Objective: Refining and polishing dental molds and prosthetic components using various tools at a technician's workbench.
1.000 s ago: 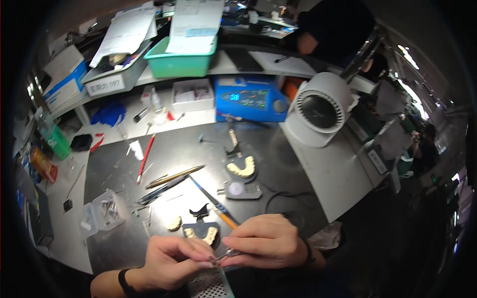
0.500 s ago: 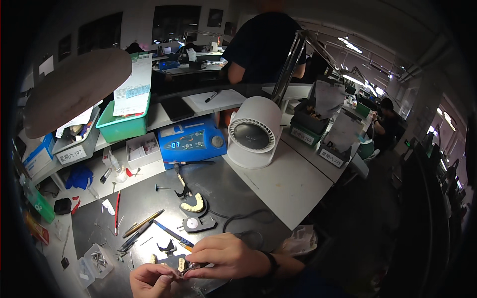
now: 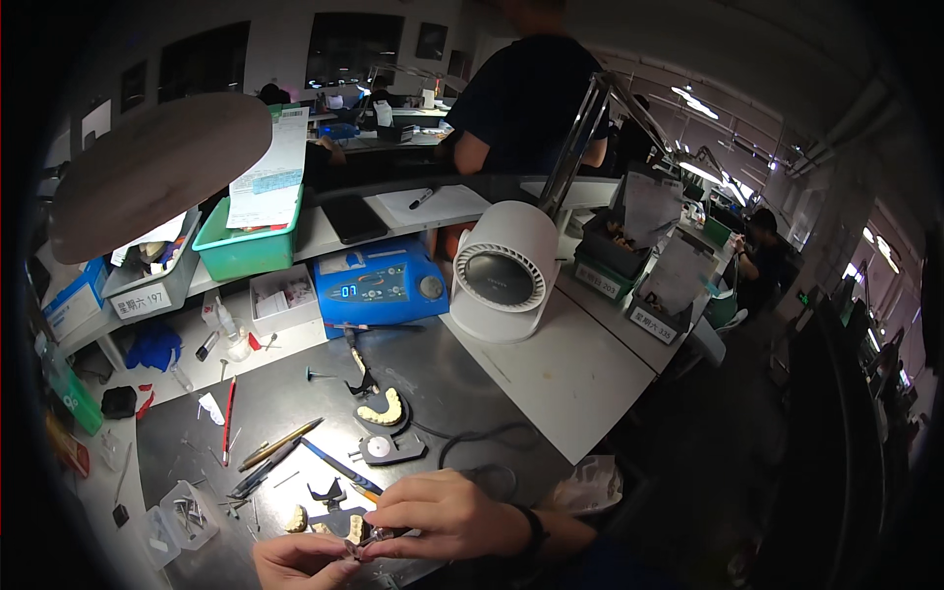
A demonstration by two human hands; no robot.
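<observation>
At the near edge of the desk my two hands work close together. My right hand (image 3: pixel 438 516) is closed around a silvery metal handpiece (image 3: pixel 386 533), its tip pointing left toward my left fingers. My left hand (image 3: pixel 303 562) pinches something small at that tip; fingers hide what it is. Just beyond the fingertips are cream tooth models (image 3: pixel 356 528) on a dark base, and a smaller tooth piece (image 3: pixel 296 519) stands beside them. Farther off lies a full dental arch model (image 3: pixel 382 406) on a black base, above a grey articulator part (image 3: pixel 391 450).
A blue control unit (image 3: pixel 379 285) and a white fan (image 3: pixel 503 270) stand at the back. Brushes and pens (image 3: pixel 280 444) lie left of centre, near a clear box of burs (image 3: pixel 192 516). A lamp head (image 3: pixel 162 177) overhangs the left. Black cord (image 3: pixel 472 433) loops on the right.
The view has shifted slightly. Both hands stay together in nearly the same place, with the handpiece still at the left fingertips.
</observation>
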